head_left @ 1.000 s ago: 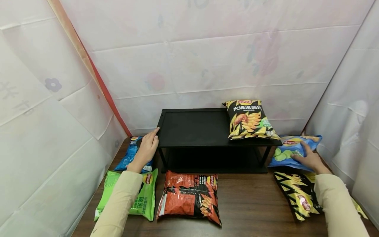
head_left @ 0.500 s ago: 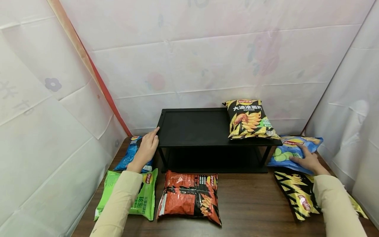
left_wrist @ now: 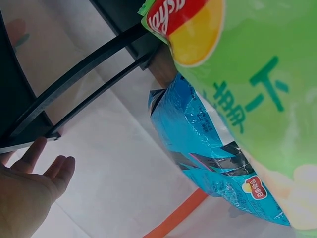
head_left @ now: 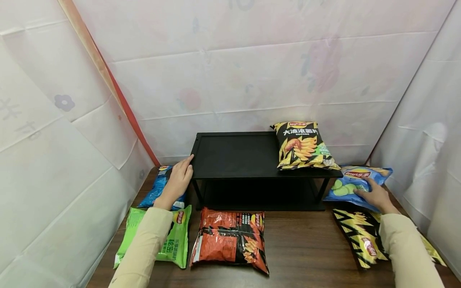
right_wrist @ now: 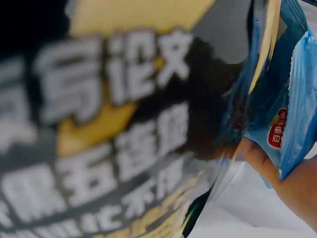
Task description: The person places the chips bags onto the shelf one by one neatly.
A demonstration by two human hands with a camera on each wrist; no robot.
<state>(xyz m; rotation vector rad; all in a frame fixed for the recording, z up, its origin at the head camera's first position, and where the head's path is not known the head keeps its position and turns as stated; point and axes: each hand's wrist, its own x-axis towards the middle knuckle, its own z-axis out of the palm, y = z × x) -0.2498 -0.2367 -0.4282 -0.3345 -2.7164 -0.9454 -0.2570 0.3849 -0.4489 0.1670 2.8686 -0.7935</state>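
My left hand point(head_left: 179, 179) rests with its fingers at the left edge of the black two-tier rack point(head_left: 230, 154). In the left wrist view, the fingers point(left_wrist: 62, 173) reach the underside of the rack's edge. At the rack's right end my right hand point(head_left: 378, 197) grips a blue chip bag point(head_left: 347, 187), thumb and index finger spread over its front. The right wrist view shows this blue bag's edge point(right_wrist: 299, 106) by the hand, partly hidden behind a blurred black-and-yellow chip bag point(right_wrist: 109, 129). Another black-and-yellow chip bag point(head_left: 302, 146) lies on the rack's top right.
A red chip bag point(head_left: 230, 238) lies in front of the rack. To the left are a green chip bag point(head_left: 178, 240) and a dark blue chip bag point(head_left: 156, 192). A black-and-yellow bag point(head_left: 361, 236) lies under my right forearm. Patterned cloth walls point(head_left: 223, 88) enclose the wooden table point(head_left: 299, 248).
The right hand and the blue chip bag have shifted slightly left, toward the rack. My left hand stays at the rack's edge.
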